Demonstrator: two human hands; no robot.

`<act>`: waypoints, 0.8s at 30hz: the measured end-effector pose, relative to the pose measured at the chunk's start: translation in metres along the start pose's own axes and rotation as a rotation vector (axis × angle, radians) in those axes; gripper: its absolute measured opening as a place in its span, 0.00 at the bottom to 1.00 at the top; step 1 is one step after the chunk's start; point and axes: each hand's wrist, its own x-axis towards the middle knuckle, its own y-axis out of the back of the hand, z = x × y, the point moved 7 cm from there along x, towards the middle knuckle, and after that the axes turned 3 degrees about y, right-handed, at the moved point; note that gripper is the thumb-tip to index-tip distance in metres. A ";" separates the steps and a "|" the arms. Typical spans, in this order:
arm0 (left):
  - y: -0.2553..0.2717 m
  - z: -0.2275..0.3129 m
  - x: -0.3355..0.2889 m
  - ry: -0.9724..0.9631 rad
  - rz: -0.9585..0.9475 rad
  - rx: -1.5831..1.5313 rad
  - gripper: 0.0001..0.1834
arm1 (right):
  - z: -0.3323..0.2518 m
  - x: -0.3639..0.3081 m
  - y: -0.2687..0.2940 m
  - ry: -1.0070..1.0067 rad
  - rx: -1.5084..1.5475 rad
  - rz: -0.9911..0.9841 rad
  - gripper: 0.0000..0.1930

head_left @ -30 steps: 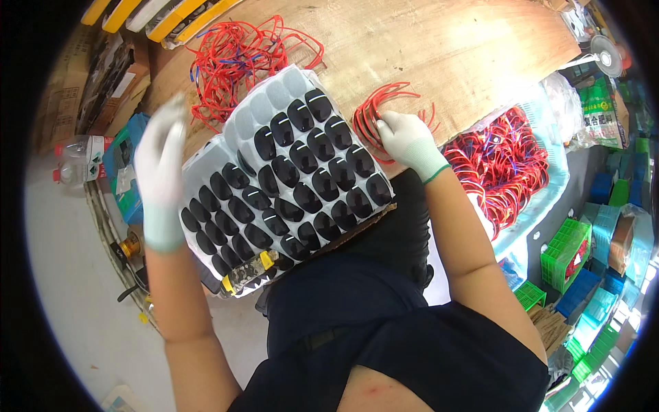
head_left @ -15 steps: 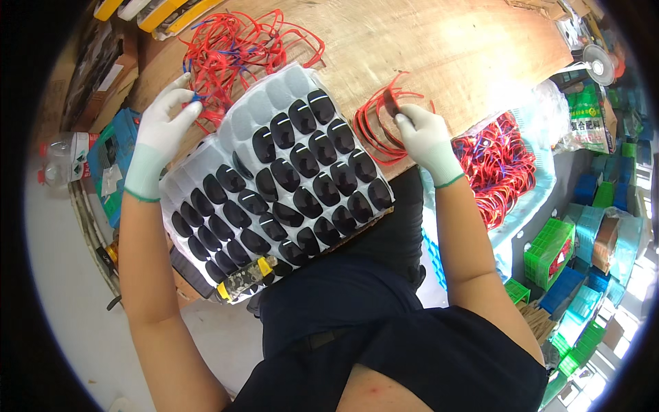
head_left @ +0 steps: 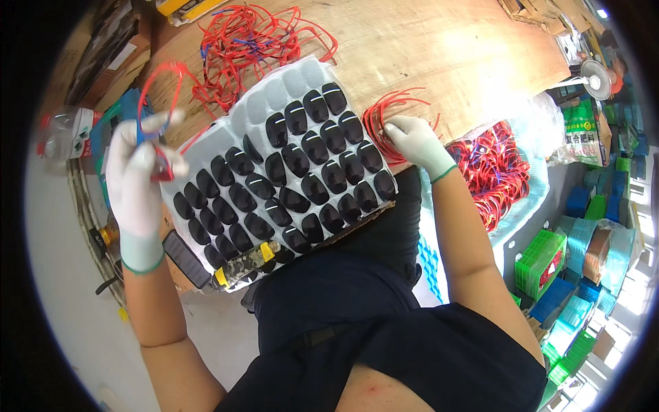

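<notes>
My left hand [head_left: 137, 172], in a white glove, is raised left of the tray. Its fingers are closed round a red glasses frame [head_left: 171, 69] with a blue part, blurred by motion. My gloved right hand [head_left: 415, 141] is on a stack of red glasses frames [head_left: 395, 103] just right of the tray; its fingers are curled against them and their tips are partly hidden. Between my hands lies a white moulded tray [head_left: 257, 106] with rows of dark lenses [head_left: 295, 159], its far pockets bare. One lens [head_left: 252, 149] leans on its edge.
A tangled heap of red frames [head_left: 254, 44] lies on the wooden table [head_left: 412, 41] beyond the tray. A yellow-and-black tool [head_left: 244, 264] rests on its near edge, beside a dark phone-like slab [head_left: 185, 259]. A lined bin of red frames [head_left: 491, 175] stands right.
My left hand has drawn a red frame out of the heap, toward me and left. My right hand has lowered onto the stack, and the dark piece it held up no longer shows.
</notes>
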 end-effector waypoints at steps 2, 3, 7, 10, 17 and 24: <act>0.005 -0.003 -0.029 0.084 0.028 0.016 0.13 | 0.002 0.002 -0.001 0.012 0.011 0.015 0.16; 0.009 -0.002 -0.041 0.068 0.023 0.038 0.13 | 0.002 0.004 -0.001 0.006 0.020 0.009 0.16; 0.021 0.005 -0.072 -0.016 0.048 -0.102 0.13 | -0.007 0.000 0.005 -0.029 0.036 0.023 0.19; 0.023 0.013 -0.091 -0.060 0.075 -0.117 0.13 | -0.008 0.000 0.012 -0.021 -0.041 0.069 0.19; 0.023 0.015 -0.143 -0.099 0.224 -0.291 0.21 | -0.041 -0.024 0.041 -0.007 -0.022 0.397 0.16; -0.066 0.008 -0.160 0.081 0.083 -0.516 0.13 | -0.207 -0.024 -0.016 0.635 -0.123 0.344 0.09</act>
